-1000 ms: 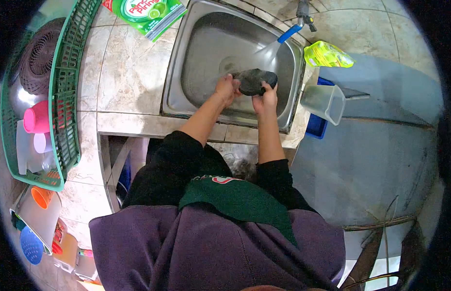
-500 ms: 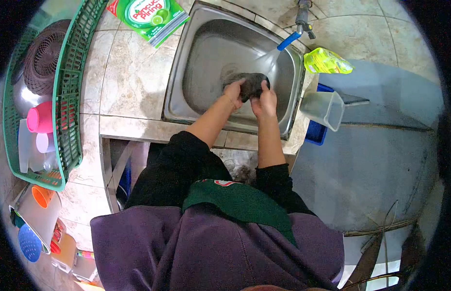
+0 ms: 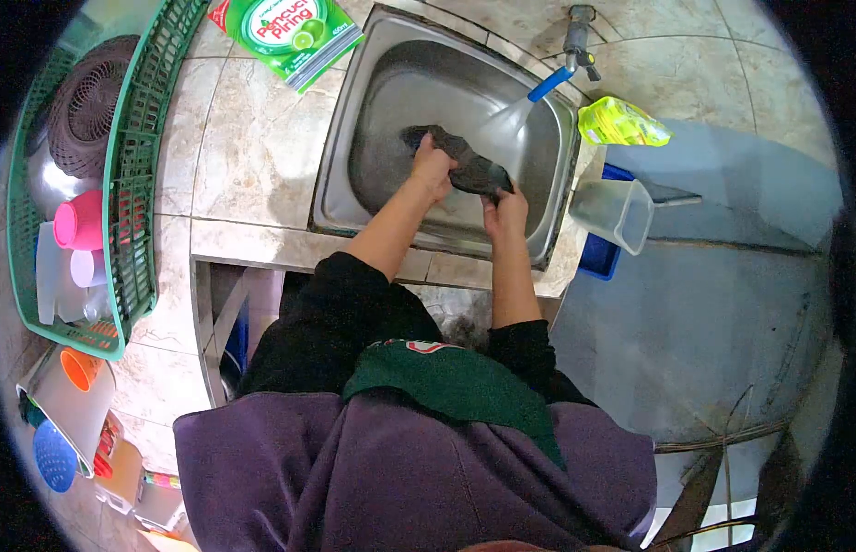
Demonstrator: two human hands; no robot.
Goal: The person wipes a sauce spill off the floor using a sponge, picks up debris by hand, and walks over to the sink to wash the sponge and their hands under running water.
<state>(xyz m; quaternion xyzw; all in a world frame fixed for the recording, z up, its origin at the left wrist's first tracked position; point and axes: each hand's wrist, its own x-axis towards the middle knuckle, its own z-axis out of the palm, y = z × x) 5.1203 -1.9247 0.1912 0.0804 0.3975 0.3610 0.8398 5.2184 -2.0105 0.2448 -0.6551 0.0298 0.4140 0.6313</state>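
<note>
Both hands are over the steel sink (image 3: 377, 87), stretching a long, dark, cloth-like piece (image 3: 469, 166) between them. Its exact kind cannot be made out. My left hand (image 3: 433, 172) grips it near its left part, where a darker end hangs past the fingers toward the basin. My right hand (image 3: 506, 212) pinches the lower right end. The tap (image 3: 577, 41) ends in a blue spout (image 3: 550, 84), and water streams from it into the sink, beyond the dark piece.
Left of the sink stands a green basket (image 3: 138, 184) of kitchenware. A green dish-soap pouch (image 3: 294, 37) lies on the tiled counter (image 3: 248, 156). To the right are a yellow-green packet (image 3: 623, 122), a clear plastic container (image 3: 612, 212) and a blue tray (image 3: 598, 258).
The dark piece, bunched between both hands before, is now stretched out lengthwise. My left hand has shifted slightly left, my right hand slightly down, away from the water stream.
</note>
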